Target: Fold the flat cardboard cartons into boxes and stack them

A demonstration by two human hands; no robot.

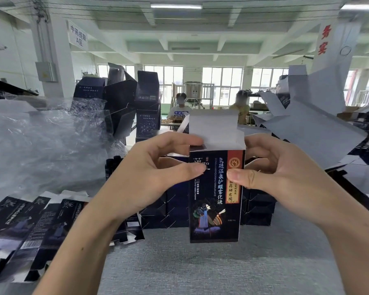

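Carton [216, 199] upright, top flap [213, 126] open

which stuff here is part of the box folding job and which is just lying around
Job:
box in hand, top flap up
flat cartons at left
stacked boxes behind it

Lying about:
plastic wrap
sign
grey panel on pillar

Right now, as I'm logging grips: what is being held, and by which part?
The dark printed carton, near its top: left hand pinches its left edge, right hand its right edge, thumbs on the front.
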